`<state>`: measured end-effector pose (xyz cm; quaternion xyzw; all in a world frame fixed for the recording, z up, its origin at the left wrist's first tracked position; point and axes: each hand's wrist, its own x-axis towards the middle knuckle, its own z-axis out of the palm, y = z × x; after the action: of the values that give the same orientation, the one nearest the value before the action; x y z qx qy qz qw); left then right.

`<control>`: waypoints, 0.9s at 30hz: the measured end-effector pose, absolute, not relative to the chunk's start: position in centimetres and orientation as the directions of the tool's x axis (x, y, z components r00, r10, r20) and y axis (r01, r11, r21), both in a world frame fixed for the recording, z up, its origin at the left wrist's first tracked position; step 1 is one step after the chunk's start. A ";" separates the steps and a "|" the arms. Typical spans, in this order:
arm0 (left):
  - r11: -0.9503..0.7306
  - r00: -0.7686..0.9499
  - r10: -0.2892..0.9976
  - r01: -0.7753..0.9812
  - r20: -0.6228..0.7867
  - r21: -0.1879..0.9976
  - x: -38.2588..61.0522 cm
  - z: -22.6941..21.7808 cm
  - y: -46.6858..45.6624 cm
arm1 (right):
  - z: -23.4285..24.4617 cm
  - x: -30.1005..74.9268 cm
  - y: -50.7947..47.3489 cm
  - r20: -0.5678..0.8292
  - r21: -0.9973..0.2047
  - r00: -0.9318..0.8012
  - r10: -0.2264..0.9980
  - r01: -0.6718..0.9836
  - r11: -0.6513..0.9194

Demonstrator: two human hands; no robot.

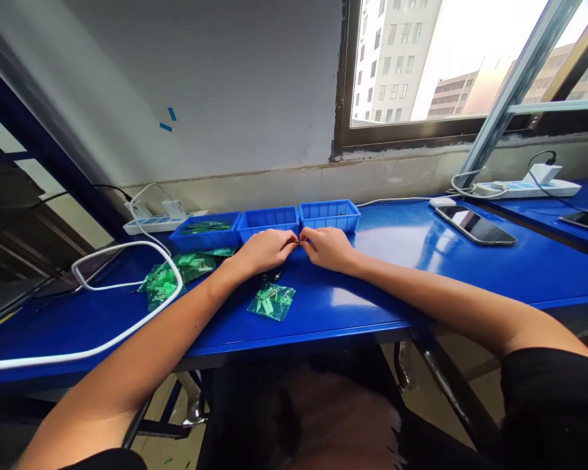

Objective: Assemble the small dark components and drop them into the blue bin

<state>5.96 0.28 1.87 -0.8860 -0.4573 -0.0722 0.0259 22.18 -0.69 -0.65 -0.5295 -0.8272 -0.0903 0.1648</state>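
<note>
Directly beyond both hands point(269, 249) point(330, 248): bins point(268, 218) (blue).

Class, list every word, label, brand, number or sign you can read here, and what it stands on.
No text can be read.
Held small part: too small to tell.
Front green packet: no legible print.
Right-hand power strip: any marking too small.

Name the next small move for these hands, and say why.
Probably a gentle turn of the small part: the left hand and right hand come together there, and both seem to pinch it.
</note>
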 end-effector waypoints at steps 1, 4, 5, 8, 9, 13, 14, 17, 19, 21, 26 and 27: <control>-0.578 0.568 0.808 0.816 0.156 0.019 5.9 1.9 0.3 | -0.6 22.2 -0.7 0.368 -0.027 -0.385 0.847 0.906 0.423; -0.569 0.558 0.811 0.822 0.177 0.014 5.9 1.9 0.3 | -0.6 22.2 -0.7 0.362 -0.031 -0.391 0.847 0.902 0.430; -0.565 0.554 0.812 0.825 0.182 0.010 5.9 2.0 0.2 | -0.6 22.2 -0.7 0.359 -0.032 -0.392 0.847 0.902 0.431; -0.546 0.536 0.823 0.838 0.188 0.003 5.9 2.0 0.2 | -0.7 22.2 -0.6 0.357 -0.031 -0.391 0.848 0.903 0.429; -0.537 0.527 0.829 0.843 0.187 0.002 6.0 2.0 0.1 | -0.8 22.2 -0.6 0.358 -0.029 -0.393 0.847 0.902 0.431; -0.515 0.508 0.843 0.857 0.176 -0.012 6.0 2.0 0.1 | -0.9 22.2 -0.5 0.351 -0.019 -0.412 0.841 0.895 0.446; -0.511 0.507 0.844 0.859 0.175 -0.020 6.1 2.0 0.1 | -0.9 22.1 -0.6 0.348 -0.016 -0.413 0.842 0.895 0.446; -0.508 0.506 0.845 0.861 0.176 -0.037 6.1 1.9 0.1 | -0.8 22.1 -0.6 0.342 -0.012 -0.409 0.846 0.898 0.439; -0.507 0.506 0.845 0.861 0.174 -0.041 6.1 1.8 0.2 | -0.8 22.1 -0.6 0.338 -0.007 -0.412 0.846 0.898 0.440; -0.505 0.505 0.846 0.862 0.171 -0.043 6.1 1.7 0.2 | -0.8 22.1 -0.6 0.332 0.000 -0.413 0.848 0.899 0.438; -0.539 0.535 0.832 0.842 0.143 -0.017 6.0 1.5 0.5 | -0.8 22.2 -0.5 0.322 0.007 -0.416 0.850 0.899 0.438; -0.547 0.544 0.828 0.837 0.137 -0.012 6.0 1.4 0.5 | -0.8 22.2 -0.5 0.323 0.004 -0.414 0.851 0.900 0.437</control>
<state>6.01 0.49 1.41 -0.8777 -0.4742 -0.0576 0.0377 22.17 -0.51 -0.77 -0.5234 -0.8363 -0.0884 0.1375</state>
